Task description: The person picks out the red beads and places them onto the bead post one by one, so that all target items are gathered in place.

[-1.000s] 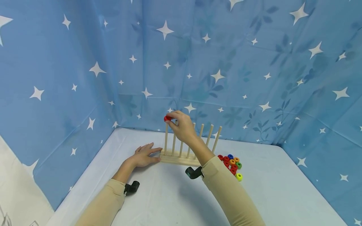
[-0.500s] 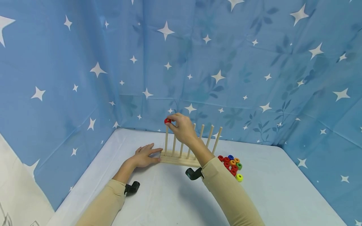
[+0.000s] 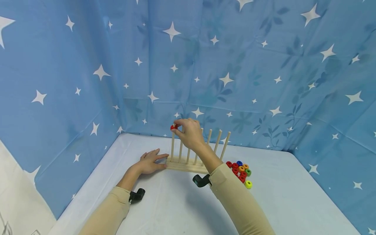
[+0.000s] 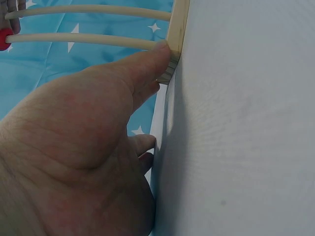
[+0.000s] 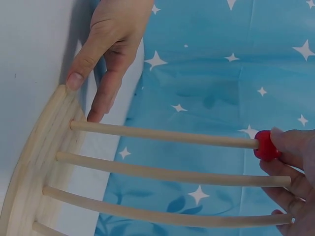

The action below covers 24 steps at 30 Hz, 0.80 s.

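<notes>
A wooden peg rack (image 3: pixel 185 167) with several upright pegs stands on the table. My left hand (image 3: pixel 149 162) lies at the base's left end, thumb (image 4: pixel 152 59) and index finger touching it, fingers fairly straight. At the top of the leftmost peg (image 5: pixel 167 135), my right hand (image 3: pixel 191 133) pinches a red bead (image 5: pixel 266 146) between thumb and fingertips. The bead sits around the peg's tip, with the peg end showing through its hole in the head view. My right hand hides the tops of the neighbouring pegs there.
Loose beads lie right of the rack, partly behind the right sleeve: several red beads (image 3: pixel 235 165), a blue bead (image 3: pixel 239 163), orange beads (image 3: pixel 241 168), a green bead (image 3: pixel 248 172) and a yellow bead (image 3: pixel 248 184). A star-patterned blue curtain (image 3: pixel 188 81) surrounds the white table (image 3: pixel 293 195).
My right hand has lowered slightly, taking the red bead from above the leftmost peg's tip down onto it. The left hand and the rack have stayed in place.
</notes>
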{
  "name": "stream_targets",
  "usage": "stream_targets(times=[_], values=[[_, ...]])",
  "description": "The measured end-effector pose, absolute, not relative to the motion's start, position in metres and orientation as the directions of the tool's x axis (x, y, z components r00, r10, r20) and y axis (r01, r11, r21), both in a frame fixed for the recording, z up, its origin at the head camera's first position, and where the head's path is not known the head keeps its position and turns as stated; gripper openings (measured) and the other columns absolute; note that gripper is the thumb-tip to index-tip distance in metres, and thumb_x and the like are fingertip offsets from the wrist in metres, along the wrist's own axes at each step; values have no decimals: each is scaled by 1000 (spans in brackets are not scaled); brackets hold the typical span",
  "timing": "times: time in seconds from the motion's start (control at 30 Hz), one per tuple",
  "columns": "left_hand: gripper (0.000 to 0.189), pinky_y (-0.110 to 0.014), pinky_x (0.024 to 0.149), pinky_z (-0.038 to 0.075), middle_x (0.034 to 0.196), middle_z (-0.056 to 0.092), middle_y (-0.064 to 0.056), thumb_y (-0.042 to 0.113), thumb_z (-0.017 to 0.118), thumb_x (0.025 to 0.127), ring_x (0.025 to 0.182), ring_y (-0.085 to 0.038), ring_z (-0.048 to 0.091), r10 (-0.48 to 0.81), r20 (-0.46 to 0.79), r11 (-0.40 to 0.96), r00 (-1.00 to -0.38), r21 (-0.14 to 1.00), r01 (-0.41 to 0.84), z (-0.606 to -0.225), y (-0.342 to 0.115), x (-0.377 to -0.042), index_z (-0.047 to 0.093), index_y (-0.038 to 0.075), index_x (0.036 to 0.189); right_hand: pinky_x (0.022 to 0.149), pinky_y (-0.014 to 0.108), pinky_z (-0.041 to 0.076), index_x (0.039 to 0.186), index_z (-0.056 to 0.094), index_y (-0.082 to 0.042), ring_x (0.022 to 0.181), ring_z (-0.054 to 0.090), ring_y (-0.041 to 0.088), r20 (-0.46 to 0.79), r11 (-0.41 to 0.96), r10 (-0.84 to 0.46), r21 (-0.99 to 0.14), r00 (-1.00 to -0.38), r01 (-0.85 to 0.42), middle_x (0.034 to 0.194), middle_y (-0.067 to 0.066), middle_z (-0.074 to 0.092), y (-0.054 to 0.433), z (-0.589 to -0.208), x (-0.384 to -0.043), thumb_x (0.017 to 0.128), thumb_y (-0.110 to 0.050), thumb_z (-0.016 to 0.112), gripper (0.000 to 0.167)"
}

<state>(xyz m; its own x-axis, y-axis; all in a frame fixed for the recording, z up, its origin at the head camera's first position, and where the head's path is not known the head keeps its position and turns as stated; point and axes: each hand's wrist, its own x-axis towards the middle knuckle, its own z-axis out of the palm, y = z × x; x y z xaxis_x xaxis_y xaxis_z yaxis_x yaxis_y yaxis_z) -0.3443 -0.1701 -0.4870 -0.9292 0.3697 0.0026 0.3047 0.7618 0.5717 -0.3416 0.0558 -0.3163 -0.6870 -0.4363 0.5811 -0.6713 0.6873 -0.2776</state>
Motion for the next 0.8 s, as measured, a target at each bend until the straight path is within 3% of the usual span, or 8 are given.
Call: stream_targets(times=[0.33,0.8], values=[[68,-70,124,0,173,17,-21,55,65,98,160,-46,11,360,9,760,-933,577,299,-492,-170,-349,49,27,158,114,54,40,125,75,-11,118,67,28,616,658,-417,-302,-668,-690,122,5,77,59,-315,-339,98,-24,75,30],[69,-69,124,-1,173,17,-21,57,65,97,160,-46,9,366,12,753,-930,584,304,-490,-169,-347,49,26,157,113,57,39,122,76,-8,118,67,28,724,560,-341,-356,-600,-748,121,8,77,74,-322,-329,97,-19,76,27]])
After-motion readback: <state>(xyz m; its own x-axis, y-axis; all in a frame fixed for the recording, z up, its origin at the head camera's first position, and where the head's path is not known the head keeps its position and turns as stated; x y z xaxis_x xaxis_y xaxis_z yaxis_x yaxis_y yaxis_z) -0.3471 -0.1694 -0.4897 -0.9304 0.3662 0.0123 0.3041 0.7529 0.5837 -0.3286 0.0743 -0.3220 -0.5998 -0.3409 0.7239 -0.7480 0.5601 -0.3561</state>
